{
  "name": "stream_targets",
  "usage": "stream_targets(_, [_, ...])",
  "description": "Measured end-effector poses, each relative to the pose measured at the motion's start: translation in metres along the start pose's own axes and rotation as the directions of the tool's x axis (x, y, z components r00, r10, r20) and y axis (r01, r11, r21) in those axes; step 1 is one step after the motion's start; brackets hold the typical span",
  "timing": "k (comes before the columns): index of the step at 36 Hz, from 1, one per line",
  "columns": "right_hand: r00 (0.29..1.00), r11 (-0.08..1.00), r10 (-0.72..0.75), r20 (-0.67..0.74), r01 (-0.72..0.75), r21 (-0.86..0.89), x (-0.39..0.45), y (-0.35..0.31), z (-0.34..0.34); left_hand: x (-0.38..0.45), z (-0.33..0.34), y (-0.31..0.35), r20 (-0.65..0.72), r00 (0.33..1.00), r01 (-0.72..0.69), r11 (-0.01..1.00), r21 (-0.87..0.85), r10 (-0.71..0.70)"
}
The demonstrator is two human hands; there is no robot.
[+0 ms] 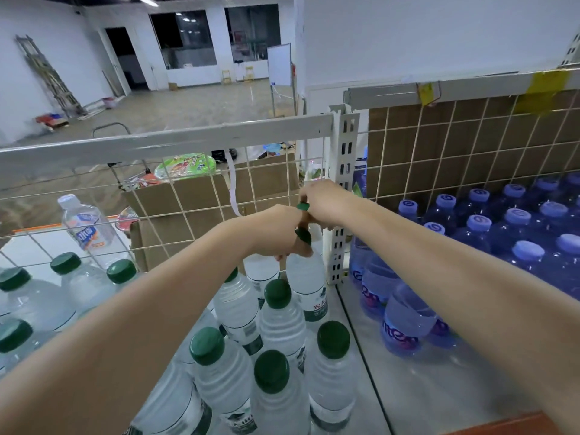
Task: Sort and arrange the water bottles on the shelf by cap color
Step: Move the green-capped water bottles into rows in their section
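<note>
Both hands reach to the shelf's (354, 312) back: left hand (276, 230) and right hand (323, 200) each grip a green-capped bottle (306, 277).

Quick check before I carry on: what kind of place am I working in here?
Probably a stockroom or mock shop in a bare hall: a white wire-backed shelf with green-capped bottles and blue bottles, with cardboard boxes behind.

- cardboard box (201, 196) behind wire mesh, snack packets (186, 166) on top
- whiteboard (279, 65) far back
- folded ladder (51, 80) leaning on left wall
- yellow tape (544, 89) on top rail
</note>
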State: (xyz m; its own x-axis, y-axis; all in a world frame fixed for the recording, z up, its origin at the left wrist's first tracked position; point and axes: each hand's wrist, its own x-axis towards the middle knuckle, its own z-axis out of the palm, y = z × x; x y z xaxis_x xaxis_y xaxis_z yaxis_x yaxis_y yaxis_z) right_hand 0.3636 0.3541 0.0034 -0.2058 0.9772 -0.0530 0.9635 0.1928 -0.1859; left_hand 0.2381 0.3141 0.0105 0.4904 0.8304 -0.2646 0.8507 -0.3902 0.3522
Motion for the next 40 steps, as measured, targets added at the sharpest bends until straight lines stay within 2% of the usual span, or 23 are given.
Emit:
stream_targets(4, [1.000,0.999,-0.002,0.017,0.002,0.038,-0.009,0.006,-0.005,0.005,0.000,0.006,-0.019,1.000,-0.013,1.000,-0.004,0.013])
stream_targets(13, [0.998,0.985,-0.027,-0.060,0.037,0.168,-0.028,0.019,-0.009,0.018,0.005,0.008,-0.033,0.999,0.013,0.999,-0.034,-0.014])
stream_targets(21, [0.997,0.982,-0.040,-0.065,0.051,0.184,-0.039,0.022,-0.012,0.020,0.010,0.012,-0.070,0.996,0.060,0.998,-0.035,-0.063])
stream_targets(27, [0.997,0.990,-0.032,-0.068,0.041,0.136,-0.046,0.016,-0.013,0.018,0.007,0.016,-0.029,0.998,0.058,0.998,-0.017,-0.059])
stream_targets(31, [0.998,0.996,-0.054,0.032,0.051,0.077,-0.059,0.008,-0.024,0.012,0.002,0.010,-0.010,0.998,0.056,0.998,-0.009,-0.056])
stream_targets(34, [0.979,0.987,-0.089,0.182,0.061,0.150,-0.073,0.002,-0.032,0.000,-0.004,0.004,0.022,0.998,0.057,0.997,0.060,-0.059])
stream_targets(37, [0.946,0.982,-0.117,0.303,0.066,0.176,-0.085,-0.004,-0.037,-0.015,-0.010,-0.005,0.035,0.998,0.049,0.999,0.022,-0.050])
stream_targets(40, [0.934,0.982,-0.137,0.331,0.083,0.172,-0.091,-0.011,-0.032,-0.028,-0.015,-0.010,0.025,0.998,0.061,0.997,0.049,-0.062])
